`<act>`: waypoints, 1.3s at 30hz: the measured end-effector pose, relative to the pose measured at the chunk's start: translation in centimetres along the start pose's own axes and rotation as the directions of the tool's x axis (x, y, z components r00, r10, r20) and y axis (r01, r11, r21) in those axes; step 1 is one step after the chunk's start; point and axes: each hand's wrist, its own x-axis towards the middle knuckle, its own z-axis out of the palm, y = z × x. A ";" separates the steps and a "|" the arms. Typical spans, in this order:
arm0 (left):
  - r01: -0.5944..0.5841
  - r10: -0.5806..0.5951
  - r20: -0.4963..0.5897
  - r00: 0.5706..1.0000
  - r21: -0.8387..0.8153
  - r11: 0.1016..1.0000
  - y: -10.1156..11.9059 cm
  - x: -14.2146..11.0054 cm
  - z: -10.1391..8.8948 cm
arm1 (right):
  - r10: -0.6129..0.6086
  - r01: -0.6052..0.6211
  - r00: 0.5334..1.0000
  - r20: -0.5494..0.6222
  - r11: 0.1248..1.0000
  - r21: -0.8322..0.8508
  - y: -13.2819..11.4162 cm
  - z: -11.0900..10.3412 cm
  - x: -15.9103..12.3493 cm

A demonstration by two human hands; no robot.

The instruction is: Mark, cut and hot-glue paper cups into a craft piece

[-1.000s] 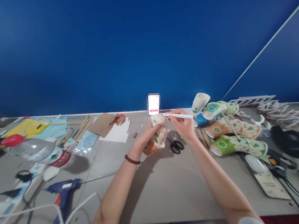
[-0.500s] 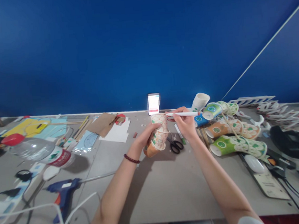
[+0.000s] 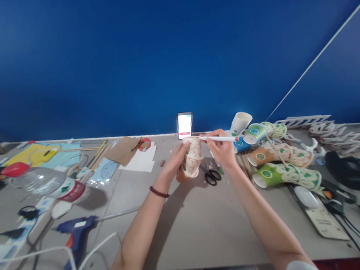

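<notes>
My left hand point(image 3: 176, 159) is wrapped round a stack of patterned paper cups point(image 3: 193, 161), orange at the lower end, held above the table. Between the fingers of my right hand point(image 3: 223, 149) lies a white pen point(image 3: 220, 139), its tip at the rim of the top cup. Whether the tip touches the rim I cannot tell. Black-handled scissors point(image 3: 213, 177) lie just below my right hand, with a green-ended white marker point(image 3: 219, 165) close by. Behind the cups a lit phone point(image 3: 184, 125) leans upright against the blue wall.
On the right lie tied cup stacks in green point(image 3: 287, 177), orange point(image 3: 279, 155) and blue, with a white cup point(image 3: 241, 122) behind. On the left are a plastic bottle point(image 3: 51, 182), a blue glue gun point(image 3: 78, 234), a power strip point(image 3: 34, 229) and brown cardboard point(image 3: 123, 150).
The cup stack has turned more upright in my left hand, its orange end swinging right and up. My right hand with the pen has barely moved.
</notes>
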 end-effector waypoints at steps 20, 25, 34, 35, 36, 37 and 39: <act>-0.049 0.071 -0.062 0.996 0.298 0.953 0.3 -0.3 0.6 | -0.017 0.017 0.999 -0.035 1.000 -0.001 -1.5 0.7 -0.6; -0.080 0.097 -0.054 0.994 0.267 0.960 0.3 -0.3 0.6 | -0.042 0.041 0.999 -0.024 0.999 -0.033 -1.4 0.8 -0.7; -0.061 0.067 -0.015 0.998 0.247 0.967 0.4 -0.5 0.7 | -0.038 0.037 0.998 -0.056 0.999 -0.013 -1.3 0.8 -0.5; -0.064 0.067 -0.007 0.998 0.235 0.970 0.5 -0.5 0.7 | -0.034 0.034 0.998 -0.060 0.999 -0.011 -1.3 0.8 -0.5; -0.068 0.069 0.004 0.998 0.223 0.972 0.6 -0.6 0.8 | -0.029 0.028 0.997 -0.065 1.000 -0.012 -1.3 0.8 -0.5; -0.071 0.070 0.015 0.997 0.211 0.975 0.7 -0.7 0.8 | -0.021 0.020 0.997 -0.071 1.000 -0.014 -1.3 0.8 -0.5; -0.065 0.060 0.032 0.998 0.190 0.980 1.0 -0.9 0.9 | -0.006 0.005 0.996 -0.086 1.000 -0.006 -1.1 0.8 -0.4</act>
